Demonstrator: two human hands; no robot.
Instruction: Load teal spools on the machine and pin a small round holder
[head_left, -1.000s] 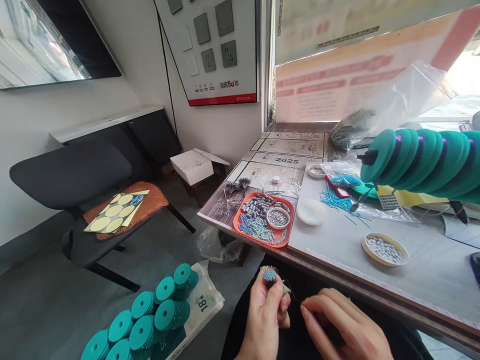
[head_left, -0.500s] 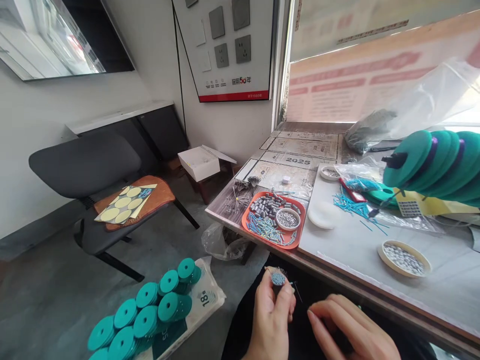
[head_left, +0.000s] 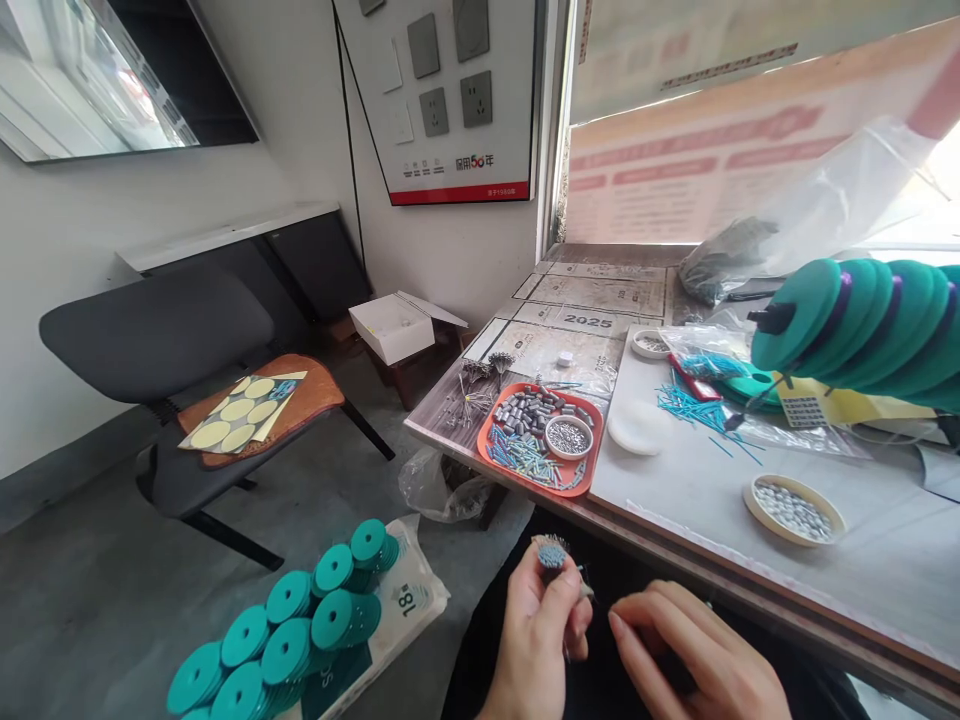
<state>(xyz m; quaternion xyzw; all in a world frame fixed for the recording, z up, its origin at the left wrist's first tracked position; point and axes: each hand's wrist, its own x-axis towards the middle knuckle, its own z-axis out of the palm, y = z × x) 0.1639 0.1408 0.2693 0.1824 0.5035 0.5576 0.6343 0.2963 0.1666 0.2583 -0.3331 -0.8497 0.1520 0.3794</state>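
My left hand [head_left: 534, 625] is closed around a bundle of thin pieces [head_left: 552, 554], whose packed blue-grey ends show above the thumb and fingertip. Dark, wire-like bits stick out behind it. To its right, over my dark-clothed lap, is my right hand [head_left: 694, 640] with thumb and forefinger pinched together. Anything between those fingertips is too small to make out. Nearest on the table is an orange tray [head_left: 491, 465] with grey cylinders [head_left: 521, 408], blue and pale little tubes [head_left: 525, 452] and a round dish of small metal beads [head_left: 568, 437].
The table edge [head_left: 675, 545] runs just beyond my hands. A dish of silvery pieces [head_left: 793, 510], blue strips [head_left: 690, 405] and a row of green discs [head_left: 847, 320] are to the right. Stacked green spools [head_left: 289, 650] stand on the floor at left, near a chair [head_left: 157, 340].
The view has turned slightly right, so the room sits further left. The thin dark strand beside my left hand shows less now. Both hands keep nearly the same pose.
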